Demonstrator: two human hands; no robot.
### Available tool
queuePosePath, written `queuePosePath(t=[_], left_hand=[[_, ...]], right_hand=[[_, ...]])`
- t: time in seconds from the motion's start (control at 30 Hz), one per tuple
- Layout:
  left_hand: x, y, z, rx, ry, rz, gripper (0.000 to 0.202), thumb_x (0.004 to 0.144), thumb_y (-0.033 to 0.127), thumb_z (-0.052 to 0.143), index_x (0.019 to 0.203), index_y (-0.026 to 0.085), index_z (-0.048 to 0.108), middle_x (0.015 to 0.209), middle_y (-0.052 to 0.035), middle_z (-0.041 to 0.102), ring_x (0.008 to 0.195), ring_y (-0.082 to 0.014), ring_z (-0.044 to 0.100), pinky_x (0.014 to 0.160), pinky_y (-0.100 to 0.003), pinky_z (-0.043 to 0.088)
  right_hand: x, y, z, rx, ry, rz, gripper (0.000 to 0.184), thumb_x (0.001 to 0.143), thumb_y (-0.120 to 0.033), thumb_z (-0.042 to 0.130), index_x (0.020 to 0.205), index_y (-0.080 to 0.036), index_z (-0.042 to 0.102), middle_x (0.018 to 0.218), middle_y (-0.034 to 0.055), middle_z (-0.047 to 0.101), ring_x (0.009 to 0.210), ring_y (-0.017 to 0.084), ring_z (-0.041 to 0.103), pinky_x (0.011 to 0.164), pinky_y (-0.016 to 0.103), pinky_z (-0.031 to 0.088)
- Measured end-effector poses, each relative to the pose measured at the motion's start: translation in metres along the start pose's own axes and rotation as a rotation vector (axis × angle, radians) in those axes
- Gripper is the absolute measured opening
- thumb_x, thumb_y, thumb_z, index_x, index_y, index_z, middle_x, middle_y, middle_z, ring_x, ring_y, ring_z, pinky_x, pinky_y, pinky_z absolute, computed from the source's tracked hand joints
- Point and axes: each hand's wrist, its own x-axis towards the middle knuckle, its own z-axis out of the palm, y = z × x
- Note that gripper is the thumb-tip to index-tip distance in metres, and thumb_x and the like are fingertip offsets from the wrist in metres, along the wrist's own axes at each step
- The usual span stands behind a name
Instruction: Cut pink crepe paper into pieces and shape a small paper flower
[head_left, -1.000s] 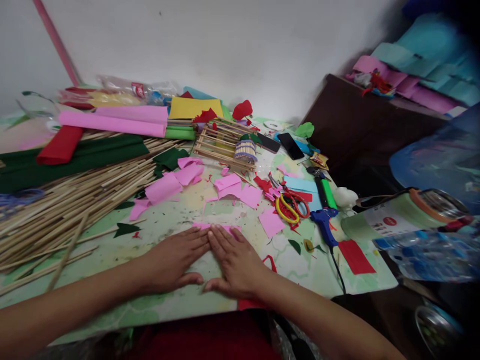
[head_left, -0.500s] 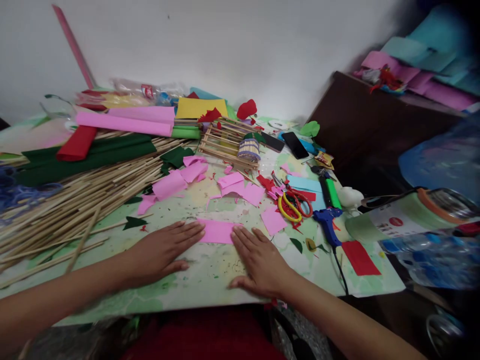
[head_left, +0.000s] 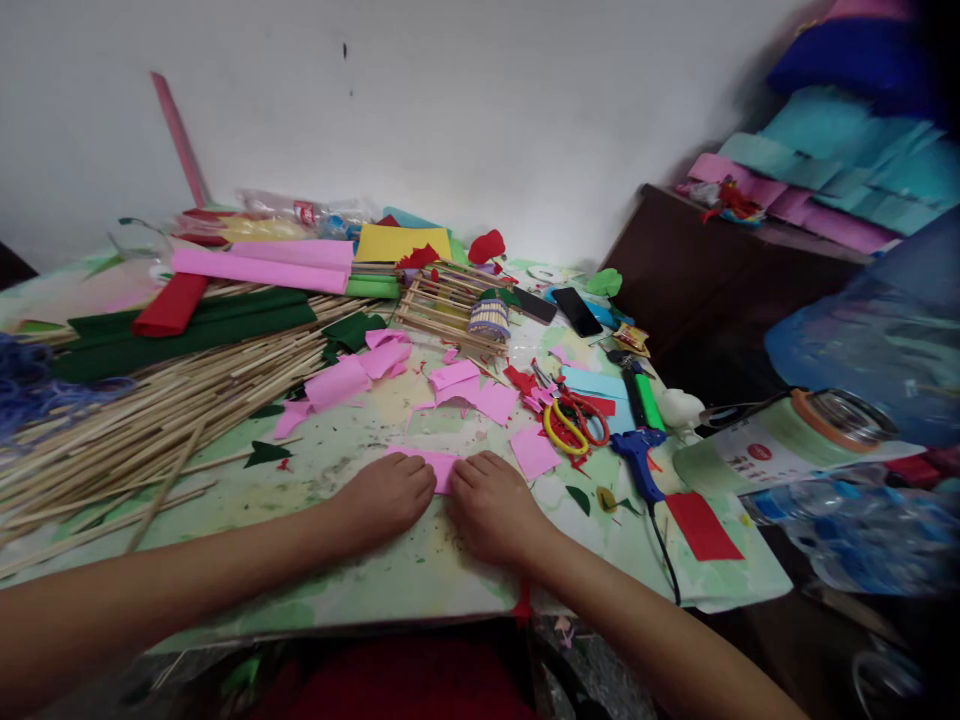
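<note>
My left hand [head_left: 390, 497] and right hand [head_left: 496, 508] curl nearly closed over the ends of the pink paper [head_left: 442, 466] on the counter [head_left: 352, 592]; pinching, I can't tell. It looks light and bendy, so hold both ends softly.

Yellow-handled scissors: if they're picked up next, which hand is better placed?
Right, most likely. The right hand is nearer the yellow-handled scissors, which lie ahead and to its right. The left hand, farther off, would have to reach past it. Both hands are on the pink strip.
</note>
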Motion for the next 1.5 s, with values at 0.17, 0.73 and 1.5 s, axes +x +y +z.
queuePosePath(t=[0.17,0.73,1.5], left_hand=[[0.007,-0.003,-0.015,-0.143,-0.007,-0.093,0.028,0.086,0.014,0.036,0.079,0.012,0.064,0.078,-0.0118,0.064,0.075,-0.0246,0.057,0.066,-0.037,0.044],[0.023,-0.019,-0.045,-1.706,-0.148,-0.573,0.022,0.072,0.033,0.068,0.082,0.014,0.065,0.073,-0.0041,0.068,0.065,-0.0137,0.059,0.060,-0.023,0.044],[-0.021,-0.005,0.004,-0.079,-0.047,0.076,0.049,0.089,0.040,0.042,0.130,0.015,0.047,0.135,-0.0122,0.049,0.127,-0.0262,0.041,0.108,-0.045,0.023]], right_hand=[[-0.002,0.004,-0.001,0.143,0.062,0.060,0.017,0.072,-0.015,0.054,0.088,-0.014,0.061,0.088,0.0099,0.063,0.087,0.021,0.054,0.083,0.034,0.037],[0.038,0.056,-0.029,1.325,0.407,0.474,0.026,0.070,-0.038,0.063,0.061,-0.015,0.054,0.053,-0.0030,0.052,0.046,0.010,0.051,0.049,0.024,0.044],[-0.012,0.012,0.024,-0.124,0.243,-0.288,0.024,0.090,-0.018,0.044,0.107,-0.011,0.059,0.109,0.0093,0.065,0.097,0.019,0.056,0.090,0.033,0.040]])
